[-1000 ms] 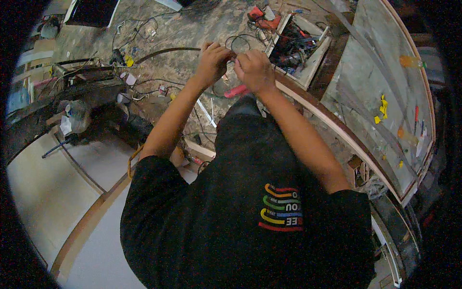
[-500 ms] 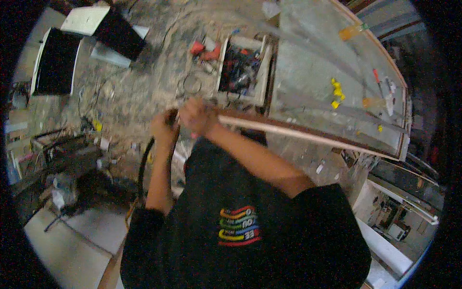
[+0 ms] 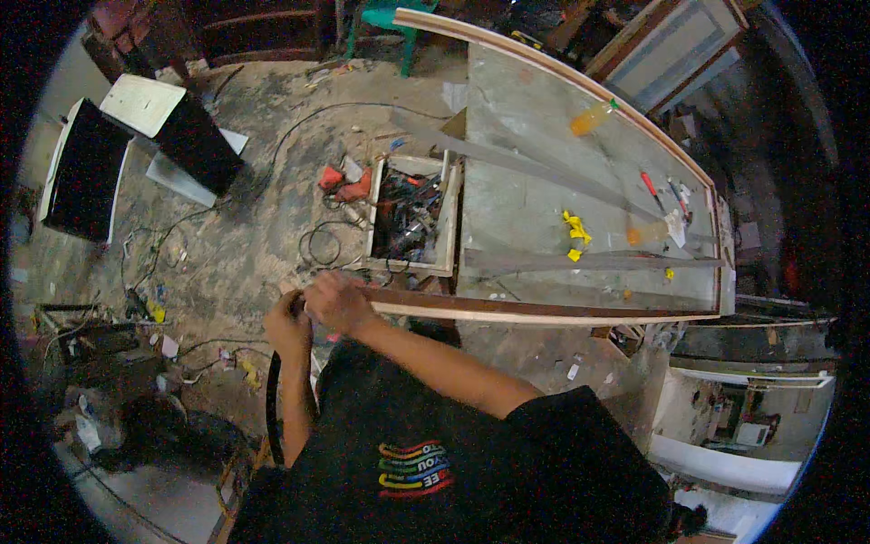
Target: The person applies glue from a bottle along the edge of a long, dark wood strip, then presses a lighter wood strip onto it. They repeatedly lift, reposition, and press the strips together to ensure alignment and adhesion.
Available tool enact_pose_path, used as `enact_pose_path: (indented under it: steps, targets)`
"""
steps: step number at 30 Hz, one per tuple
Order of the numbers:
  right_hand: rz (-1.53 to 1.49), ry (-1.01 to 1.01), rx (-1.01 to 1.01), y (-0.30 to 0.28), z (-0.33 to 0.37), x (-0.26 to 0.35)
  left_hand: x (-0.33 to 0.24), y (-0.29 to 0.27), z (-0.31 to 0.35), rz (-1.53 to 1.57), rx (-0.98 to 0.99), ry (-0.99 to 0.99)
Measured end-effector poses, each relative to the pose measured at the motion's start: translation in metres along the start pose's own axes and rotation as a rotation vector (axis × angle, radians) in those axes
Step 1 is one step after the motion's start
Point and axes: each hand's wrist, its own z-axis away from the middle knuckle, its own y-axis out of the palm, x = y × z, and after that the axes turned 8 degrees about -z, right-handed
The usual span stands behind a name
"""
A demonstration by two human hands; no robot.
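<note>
My left hand (image 3: 288, 322) is closed, fingers curled round the upper end of a black flexible band (image 3: 272, 394) that hangs down beside my left forearm. Right against it, my right hand (image 3: 337, 304) is bent inward with curled fingers; what lies between its fingertips is hidden. Both hands are close to the left end of a long wooden rail (image 3: 535, 313), the near edge of a large framed panel (image 3: 526, 204). Whether the right hand touches that rail I cannot tell.
Beyond my hands stands a wooden box (image 3: 451, 218) full of tools, with a red object (image 3: 349, 181) beside it. On the panel lie orange bottles (image 3: 591, 120), yellow scraps (image 3: 574, 231) and a red-handled tool (image 3: 650, 189). A black cable (image 3: 317, 109) crosses the floor; dark-sided cabinets (image 3: 86, 172) stand left.
The whole view has shifted, so the hands and panel appear lower and further left. My hands remain together near the rail's end, the black band still hanging from the left.
</note>
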Motion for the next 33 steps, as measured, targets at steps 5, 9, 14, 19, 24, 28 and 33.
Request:
enact_pose_path:
  steps: [5, 9, 14, 19, 24, 28, 33]
  targets:
    - [0.009, -0.12, -0.212, 0.0, 0.0, 0.005, 0.017, -0.008, -0.006, 0.122, 0.091, 0.047]
    - [0.002, -0.066, -0.192, 0.0, 0.0, 0.008, 0.038, -0.001, -0.008, 0.156, 0.192, 0.087]
    - [-0.004, -0.059, -0.205, 0.005, 0.002, 0.006, 0.062, -0.016, -0.013, 0.299, 0.291, 0.033]
    - [-0.011, -0.148, -0.236, 0.005, 0.001, -0.001, 0.039, -0.066, -0.017, 0.401, 0.364, -0.127]
    - [-0.294, -0.002, -0.422, -0.034, 0.012, 0.021, -0.024, -0.133, -0.041, 0.755, 0.083, 0.115]
    - [-0.781, 0.075, -0.18, -0.062, 0.018, 0.038, -0.065, -0.17, -0.095, 1.175, -0.204, 0.211]
    - [-1.205, 0.319, 0.122, -0.071, 0.035, 0.051, -0.103, -0.192, -0.125, 1.318, -0.474, 0.358]
